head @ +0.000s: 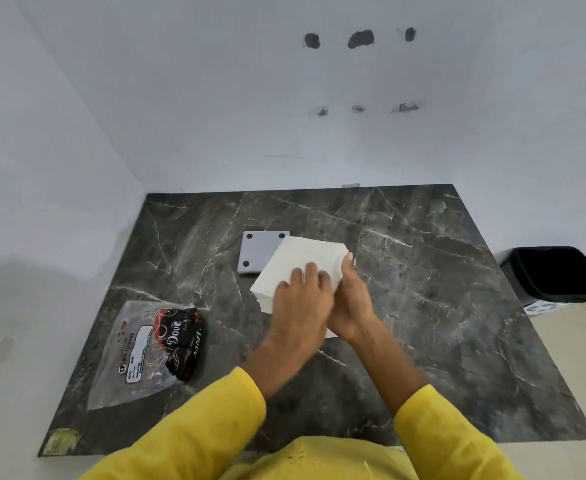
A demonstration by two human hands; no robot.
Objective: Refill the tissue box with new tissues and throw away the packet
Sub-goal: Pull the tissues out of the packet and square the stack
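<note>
A thick white stack of tissues (pixel 300 259) is held over the middle of the dark marble table (pixel 423 271). My left hand (pixel 300 303) grips its near edge from above, and my right hand (pixel 348 303) grips its right side. Behind the stack lies a grey square panel (pixel 258 249) with black round feet at its corners, partly covered by the tissues; it looks like part of the tissue box. The clear plastic packet (pixel 139 351) with a black and red printed end lies flat at the table's near left.
A black bin (pixel 558 273) stands on the floor off the table's right edge. White walls close the table at the back and left. My yellow sleeves (pixel 457 434) fill the near edge.
</note>
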